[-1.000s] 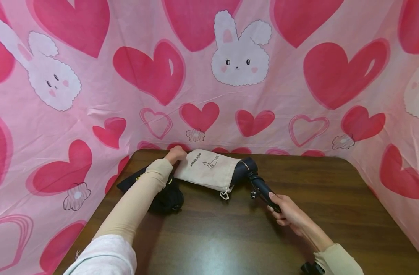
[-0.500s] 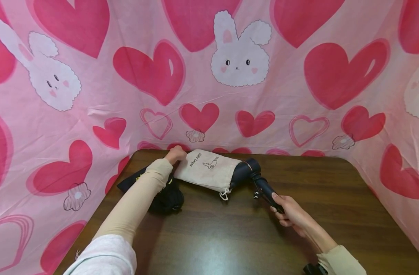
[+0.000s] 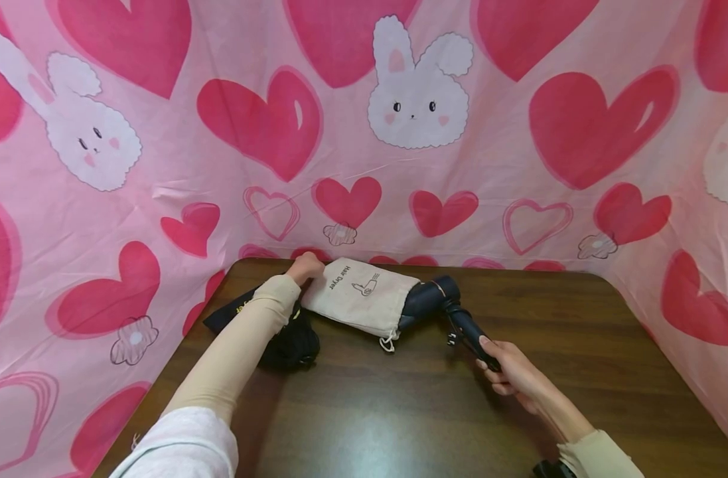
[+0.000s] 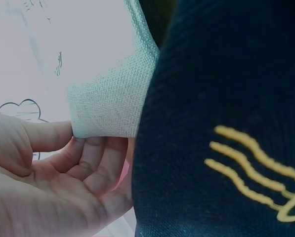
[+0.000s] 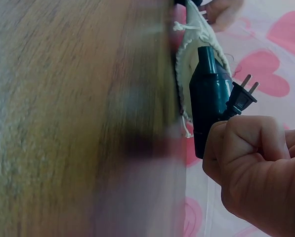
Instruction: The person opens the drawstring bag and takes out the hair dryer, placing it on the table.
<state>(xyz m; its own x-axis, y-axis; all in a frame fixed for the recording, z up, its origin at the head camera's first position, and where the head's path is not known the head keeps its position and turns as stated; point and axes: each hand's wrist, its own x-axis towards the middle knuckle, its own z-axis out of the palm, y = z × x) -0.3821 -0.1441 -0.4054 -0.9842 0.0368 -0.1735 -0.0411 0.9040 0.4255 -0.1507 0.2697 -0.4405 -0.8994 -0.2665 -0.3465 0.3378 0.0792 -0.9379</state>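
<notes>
In the head view my left hand (image 3: 306, 267) holds the far left corner of a cream drawstring bag (image 3: 354, 299) printed "Hair Dryer". Up close in the left wrist view, the thumb and fingers pinch the bag's corner (image 4: 103, 111). My right hand (image 3: 513, 373) grips the handle of a dark hair dryer (image 3: 429, 300), with its cord wrapped round the handle. Part of the dryer's barrel sits inside the bag's mouth; the rear end is outside. The right wrist view shows the nozzle (image 5: 206, 59) at the bag's opening and a two-pin plug (image 5: 242, 96) beside the hand.
A black pouch (image 3: 292, 342) with yellow print lies under and beside my left forearm on the brown wooden table (image 3: 364, 411). Pink cloth (image 3: 489, 166) with hearts and rabbits hangs behind the table and on both sides.
My right hand has moved a little to the right with the hair dryer, so more of its barrel shows outside the bag. The left hand and the bag have barely moved.
</notes>
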